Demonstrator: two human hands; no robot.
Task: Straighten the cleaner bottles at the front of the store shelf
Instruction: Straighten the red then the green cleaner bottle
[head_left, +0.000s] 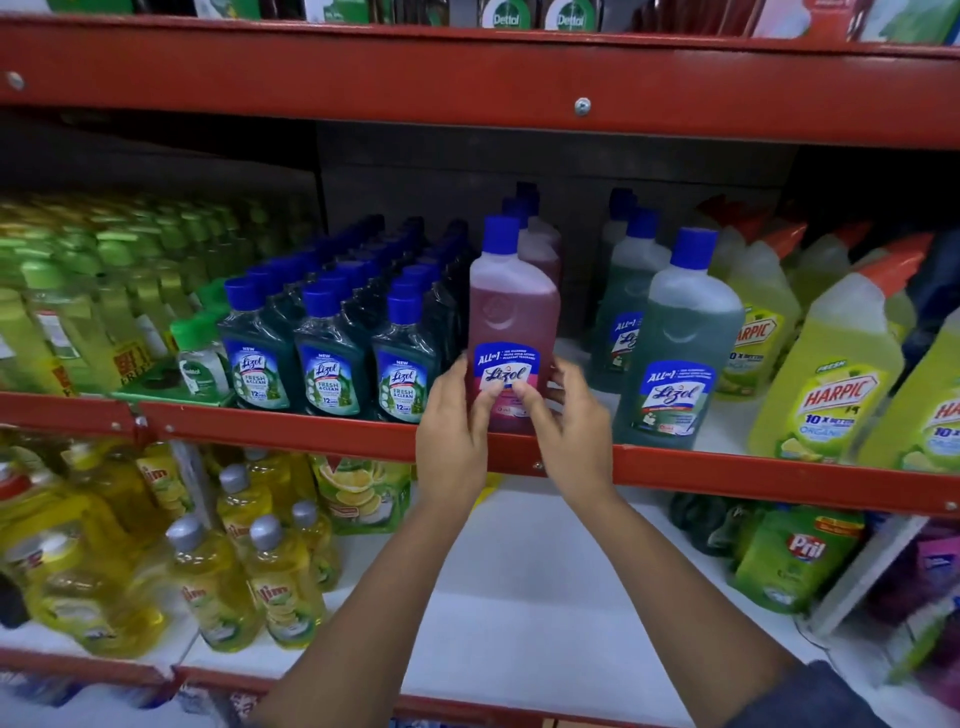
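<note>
Both hands are on the pink Lizol bottle (511, 332), which stands upright at the front edge of the red shelf (311, 423), its label facing out. This looks like the straightening step for this bottle. The left hand (454, 431) and right hand (566, 421) reach up side by side, arms stretched out, each grip wrapped around the bottle's lower sides with thumbs on the label. Next, the green Lizol bottle (675, 353) just beside it likely needs squaring up too.

Yellow dish-soap bottles (208, 582) below; Pril pouch (795, 558).
</note>
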